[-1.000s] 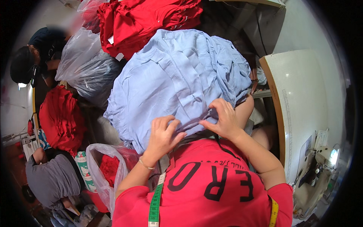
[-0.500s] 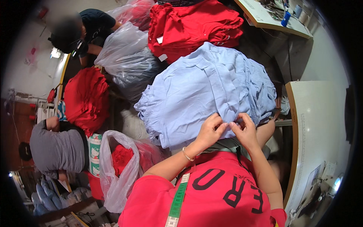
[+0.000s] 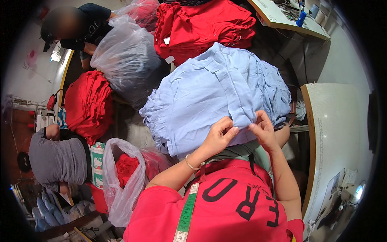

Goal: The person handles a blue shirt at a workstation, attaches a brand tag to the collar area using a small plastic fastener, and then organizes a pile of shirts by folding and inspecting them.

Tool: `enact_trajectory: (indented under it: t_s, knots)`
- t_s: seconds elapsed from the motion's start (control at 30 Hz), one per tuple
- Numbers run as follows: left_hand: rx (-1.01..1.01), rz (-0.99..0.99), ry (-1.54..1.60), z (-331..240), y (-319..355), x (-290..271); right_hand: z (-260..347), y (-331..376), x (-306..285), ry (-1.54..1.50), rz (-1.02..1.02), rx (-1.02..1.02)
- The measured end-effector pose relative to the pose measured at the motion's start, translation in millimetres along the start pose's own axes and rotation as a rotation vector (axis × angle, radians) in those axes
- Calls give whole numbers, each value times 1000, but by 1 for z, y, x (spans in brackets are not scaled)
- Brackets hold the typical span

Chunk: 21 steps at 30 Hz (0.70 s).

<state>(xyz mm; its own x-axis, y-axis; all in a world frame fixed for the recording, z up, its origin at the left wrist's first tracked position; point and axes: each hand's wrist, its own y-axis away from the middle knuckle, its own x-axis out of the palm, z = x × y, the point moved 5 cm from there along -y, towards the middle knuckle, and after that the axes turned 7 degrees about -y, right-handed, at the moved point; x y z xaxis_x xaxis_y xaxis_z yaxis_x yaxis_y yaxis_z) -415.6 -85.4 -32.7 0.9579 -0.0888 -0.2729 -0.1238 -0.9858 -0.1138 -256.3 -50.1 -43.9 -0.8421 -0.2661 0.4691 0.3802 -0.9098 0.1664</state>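
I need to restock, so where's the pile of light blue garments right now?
In the head view, the light blue pile sits centre frame, directly ahead of both hands pinching its near edge, below the red stack.

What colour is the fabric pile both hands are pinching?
Light blue cloth pile, plain, clearest in the head view.

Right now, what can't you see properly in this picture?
- Head view: the near edge of the light blue garment pile, covered by the left hand and right hand.
- What the clear plastic bag holds: the film is too cloudy.
- Small things on the far table: too small.
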Motion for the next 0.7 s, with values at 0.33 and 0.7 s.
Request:
enact_trajectory:
  t_s: [0.33, 0.7]
  knots:
    - [-46, 46, 70, -7, 1, -7, 47, 5, -28, 478, -111, -313]
    - [-323, 87, 279, 13, 18, 8, -29, 13, -15, 247, -279, -107]
